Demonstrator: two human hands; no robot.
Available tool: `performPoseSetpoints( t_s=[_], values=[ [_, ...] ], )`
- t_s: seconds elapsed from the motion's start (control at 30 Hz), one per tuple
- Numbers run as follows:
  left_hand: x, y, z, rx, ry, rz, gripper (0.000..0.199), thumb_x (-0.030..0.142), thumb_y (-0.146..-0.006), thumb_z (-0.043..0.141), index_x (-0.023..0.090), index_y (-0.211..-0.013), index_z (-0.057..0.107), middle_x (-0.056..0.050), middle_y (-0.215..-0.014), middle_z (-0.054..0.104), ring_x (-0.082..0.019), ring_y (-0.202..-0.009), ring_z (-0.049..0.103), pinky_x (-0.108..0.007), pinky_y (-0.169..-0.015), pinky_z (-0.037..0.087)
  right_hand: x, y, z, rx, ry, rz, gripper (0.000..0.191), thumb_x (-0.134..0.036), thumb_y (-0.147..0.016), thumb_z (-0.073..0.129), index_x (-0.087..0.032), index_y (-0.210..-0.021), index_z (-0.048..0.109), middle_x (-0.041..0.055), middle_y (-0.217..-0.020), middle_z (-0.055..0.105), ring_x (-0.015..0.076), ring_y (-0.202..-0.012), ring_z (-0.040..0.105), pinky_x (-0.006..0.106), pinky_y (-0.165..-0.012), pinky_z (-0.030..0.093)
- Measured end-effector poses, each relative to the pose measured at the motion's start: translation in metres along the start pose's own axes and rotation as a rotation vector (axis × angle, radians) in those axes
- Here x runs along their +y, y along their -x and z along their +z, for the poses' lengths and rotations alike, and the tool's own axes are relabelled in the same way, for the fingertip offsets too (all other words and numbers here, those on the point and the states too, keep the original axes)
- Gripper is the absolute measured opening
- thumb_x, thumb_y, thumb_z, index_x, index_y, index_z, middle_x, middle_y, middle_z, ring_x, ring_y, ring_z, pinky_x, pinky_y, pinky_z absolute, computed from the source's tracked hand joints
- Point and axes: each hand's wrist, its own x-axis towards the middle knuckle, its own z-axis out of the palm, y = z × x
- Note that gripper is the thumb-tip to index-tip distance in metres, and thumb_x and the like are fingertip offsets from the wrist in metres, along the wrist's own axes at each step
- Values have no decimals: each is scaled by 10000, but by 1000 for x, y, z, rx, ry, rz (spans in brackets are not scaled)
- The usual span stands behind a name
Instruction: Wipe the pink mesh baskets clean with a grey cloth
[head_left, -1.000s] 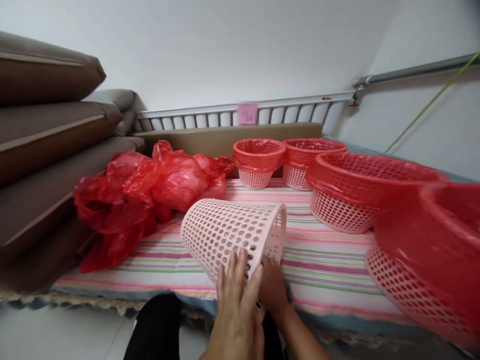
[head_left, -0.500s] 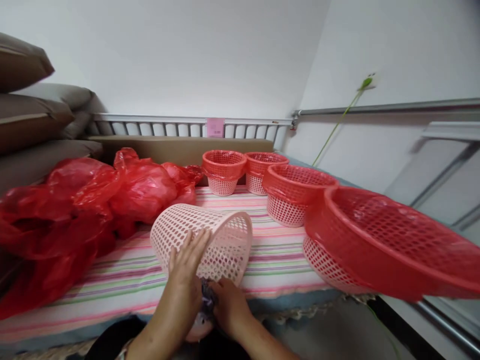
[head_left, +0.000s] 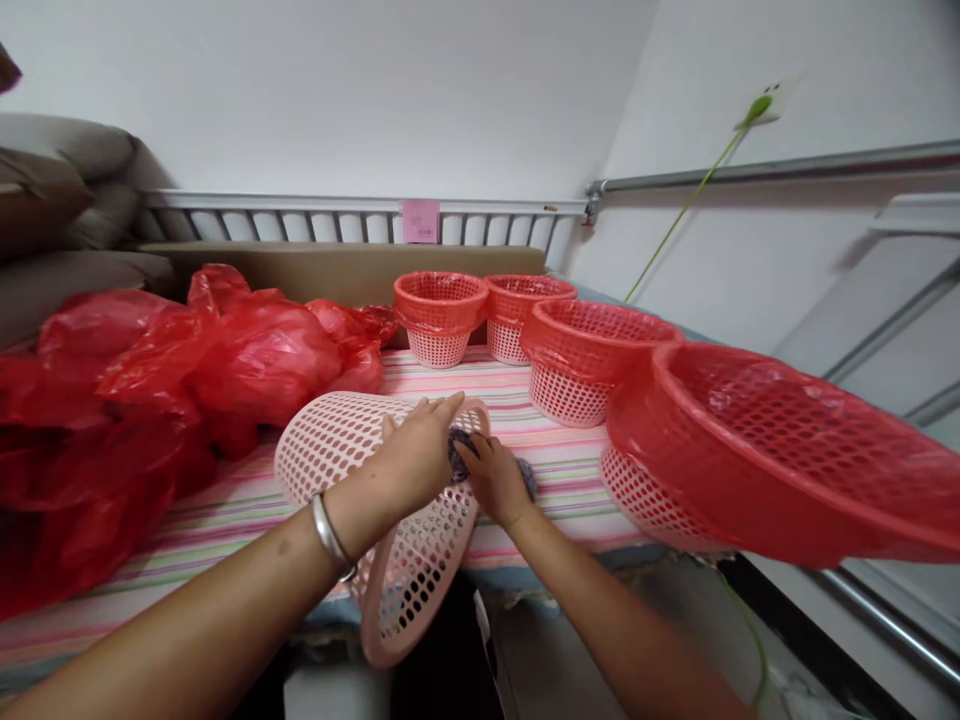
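Note:
A pink perforated basket lies on its side on the striped cloth, its open mouth toward the right and the front edge. My left hand rests over the basket's upper rim, fingers pointing right; its fingertips overlap the rim, and whether they pinch the dark cloth is hidden. My right hand is closed on a dark patterned cloth at the far side of the rim, with part of the cloth showing on both sides of the fingers.
Several pink baskets lined with red plastic bags, such as the large one, curve along the right. Crumpled red bags heap on the left, near grey cushions. A white railing runs behind.
Both hands have moved up and away from me, along the basket rim, with the dark cloth. The basket has turned so its mouth faces more toward me. The view has shifted slightly.

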Motion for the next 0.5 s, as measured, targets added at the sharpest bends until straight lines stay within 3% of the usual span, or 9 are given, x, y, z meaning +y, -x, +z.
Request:
performPoseSetpoints(
  t_s=[0.1, 0.2, 0.23, 0.3, 0.37, 0.43, 0.5],
  values=[
    [6, -9, 3, -5, -27, -19, 775, -67, -694, 364, 184, -1425, 307, -77, -1473, 383, -246, -1372, 312, -540, -1112, 227, -19, 24, 30, -56, -82, 148, 438, -107, -756, 515, -146, -1186, 587, 154, -1100, 595, 266, -988, 541, 374, -821, 437],
    [3, -13, 5, 2, -13, 14, 794, -79, -673, 373, 160, -1427, 302, -88, -1473, 383, -239, -1373, 312, -492, -1114, 260, -62, 53, 39, -166, -234, 219, 315, -155, -698, 556, -163, -993, 666, 90, -923, 670, 222, -856, 605, 291, -709, 463],
    [0, -14, 7, 8, -4, 33, 793, -79, -670, 376, 157, -1424, 309, -92, -1466, 395, -242, -1366, 326, -485, -1109, 275, -78, 61, 37, -220, -349, 216, 260, -174, -686, 559, -191, -919, 675, 42, -858, 684, 191, -798, 617, 253, -659, 459],
    [-5, -15, 9, 29, 9, 74, 779, -76, -679, 373, 166, -1419, 324, -94, -1449, 422, -238, -1340, 372, -461, -1096, 309, -105, 72, 28, -334, -799, 213, 244, -155, -660, 540, -195, -867, 663, -3, -838, 695, 165, -785, 629, 214, -632, 444],
    [-8, -14, 11, 47, 7, 85, 763, -76, -696, 362, 181, -1413, 338, -98, -1429, 450, -234, -1313, 414, -449, -1082, 332, -116, 79, 21, -382, -1085, 195, 275, -129, -650, 513, -187, -880, 652, -13, -873, 699, 158, -813, 630, 206, -653, 441],
    [-7, -12, 10, 45, 5, 83, 748, -70, -711, 360, 188, -1413, 341, -104, -1421, 459, -236, -1297, 435, -445, -1074, 344, -110, 81, 23, -341, -1009, 135, 314, -118, -654, 512, -193, -925, 653, -4, -914, 691, 163, -853, 617, 224, -708, 439],
    [-5, -9, 7, 29, 6, 70, 754, -68, -703, 373, 176, -1415, 333, -111, -1429, 447, -245, -1304, 424, -461, -1078, 332, -91, 78, 31, -267, -651, 18, 358, -111, -685, 515, -218, -1000, 648, 13, -938, 672, 168, -862, 598, 243, -726, 430]
  ],
)
